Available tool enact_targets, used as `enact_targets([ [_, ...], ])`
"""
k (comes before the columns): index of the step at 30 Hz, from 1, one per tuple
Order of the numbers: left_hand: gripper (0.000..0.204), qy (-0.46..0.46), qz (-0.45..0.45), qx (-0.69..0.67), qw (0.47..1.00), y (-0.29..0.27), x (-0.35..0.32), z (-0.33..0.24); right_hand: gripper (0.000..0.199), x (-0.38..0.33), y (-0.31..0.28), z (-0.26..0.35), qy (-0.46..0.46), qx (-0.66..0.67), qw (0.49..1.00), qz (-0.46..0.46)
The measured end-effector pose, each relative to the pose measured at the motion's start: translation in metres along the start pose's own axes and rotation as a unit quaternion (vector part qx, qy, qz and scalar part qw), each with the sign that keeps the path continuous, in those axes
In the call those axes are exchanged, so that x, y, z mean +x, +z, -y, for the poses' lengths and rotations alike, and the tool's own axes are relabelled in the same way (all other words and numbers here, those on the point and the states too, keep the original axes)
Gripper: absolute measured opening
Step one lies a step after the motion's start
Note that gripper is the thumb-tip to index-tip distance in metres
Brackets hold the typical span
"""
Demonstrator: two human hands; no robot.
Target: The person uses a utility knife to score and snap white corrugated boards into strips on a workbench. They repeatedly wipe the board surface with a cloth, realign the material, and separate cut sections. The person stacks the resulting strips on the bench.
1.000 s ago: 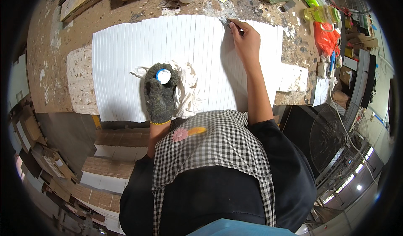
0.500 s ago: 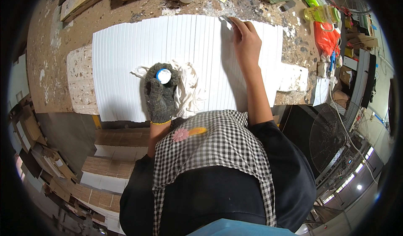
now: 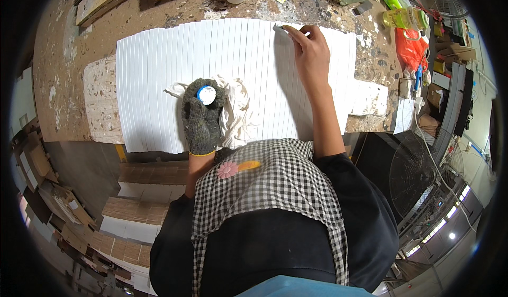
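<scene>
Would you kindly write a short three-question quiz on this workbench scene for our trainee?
1. Multiple choice: what colour edges the small, round, white-topped container in the left hand, which wears a dark grey knitted glove? A red; B blue; C green.
2. True or false: a crumpled off-white cloth lies on the long, narrow white strips.
3. Short answer: is the bare right hand nearer the strips' far or near edge, as the person faces them?

Key: 1. B. 2. True. 3. Far edge.
</scene>
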State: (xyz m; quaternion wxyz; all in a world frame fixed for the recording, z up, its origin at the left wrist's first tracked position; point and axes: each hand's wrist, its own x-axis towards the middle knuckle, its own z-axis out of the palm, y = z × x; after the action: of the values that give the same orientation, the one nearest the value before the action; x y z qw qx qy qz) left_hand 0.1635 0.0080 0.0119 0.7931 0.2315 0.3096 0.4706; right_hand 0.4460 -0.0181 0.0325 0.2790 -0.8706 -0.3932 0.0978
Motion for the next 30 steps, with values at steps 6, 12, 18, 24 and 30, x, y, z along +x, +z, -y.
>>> enact_targets([
  [6, 0.049, -0.003, -0.005, -0.008, 1.0, 0.0, 0.0, 0.0, 0.028, 0.002, -0.014, 0.009, 0.007, 0.037, 0.999, 0.023],
  [12, 0.051, -0.006, -0.017, -0.012, 1.0, 0.004, -0.001, -0.002, 0.019, 0.005, -0.011, 0.006, 0.018, 0.076, 0.997, 0.017],
  [18, 0.048, -0.004, 0.007, -0.019, 1.0, 0.002, 0.0, -0.001, 0.019, 0.004, -0.007, 0.001, 0.022, 0.151, 0.988, 0.006],
  [24, 0.05, -0.009, -0.007, -0.017, 1.0, 0.002, 0.001, -0.001, 0.023, 0.002, -0.01, -0.002, -0.122, -0.039, 0.992, -0.01],
  [30, 0.05, -0.014, -0.028, -0.012, 0.999, 0.002, 0.0, -0.001, 0.02, 0.003, -0.016, 0.001, -0.129, -0.004, 0.992, -0.013],
])
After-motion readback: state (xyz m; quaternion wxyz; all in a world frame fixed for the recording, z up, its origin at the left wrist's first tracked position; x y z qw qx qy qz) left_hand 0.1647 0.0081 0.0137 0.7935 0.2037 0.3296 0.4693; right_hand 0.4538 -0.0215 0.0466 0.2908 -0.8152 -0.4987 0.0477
